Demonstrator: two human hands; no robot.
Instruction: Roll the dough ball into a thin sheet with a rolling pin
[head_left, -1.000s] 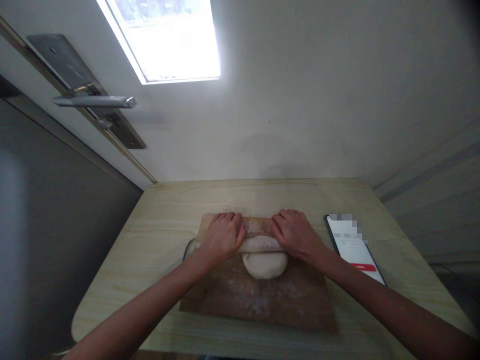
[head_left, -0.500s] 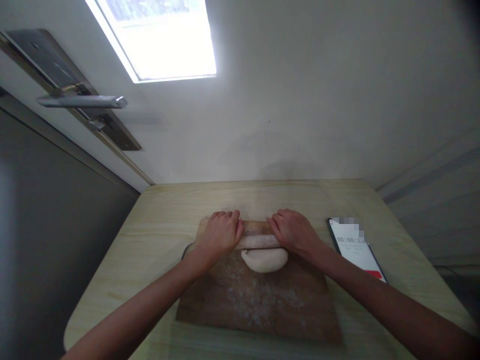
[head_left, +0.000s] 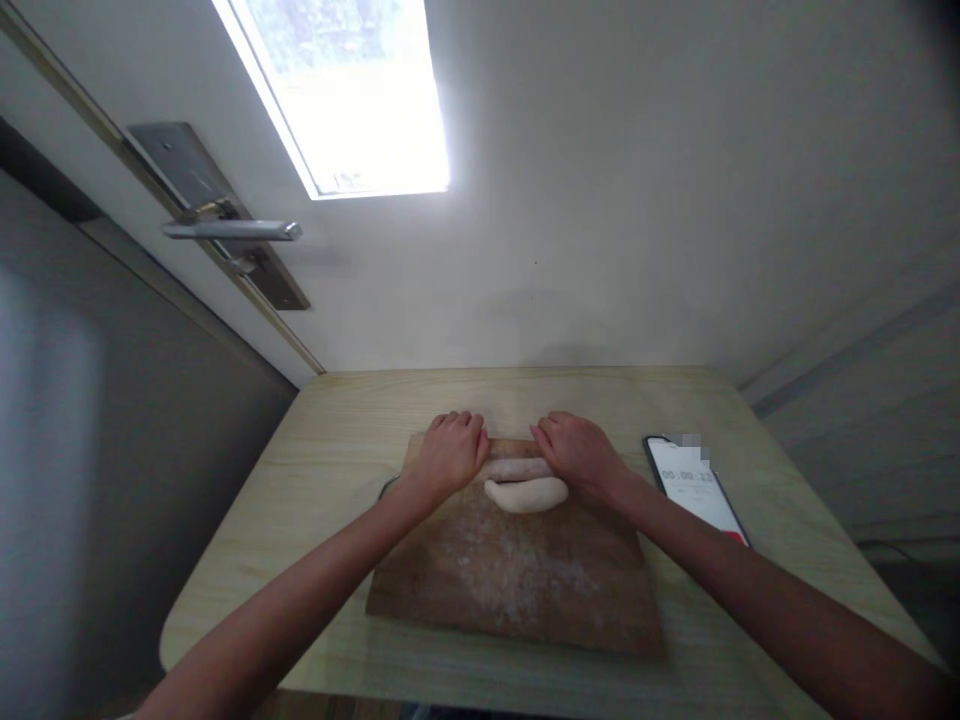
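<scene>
A pale rolling pin (head_left: 517,468) lies crosswise near the far edge of a floured wooden board (head_left: 517,590). My left hand (head_left: 452,448) is closed over its left end, and my right hand (head_left: 574,450) grips the right end, so both ends are hidden. Just on my side of the pin lies a smooth, whitish piece of dough (head_left: 527,496), longer than it is wide and slightly curved. The pin is right against or over its far edge; exactly how they touch cannot be made out.
The board rests on a light wooden table (head_left: 247,520). To the right lies a phone (head_left: 694,490) with a running timer. Behind the table stands a pale door with a metal handle (head_left: 232,230) and a bright window pane (head_left: 367,110).
Both hands have moved the rolling pin a little farther from me, toward the board's far edge. The dough now looks narrower and lies farther away. The camera view has shifted slightly.
</scene>
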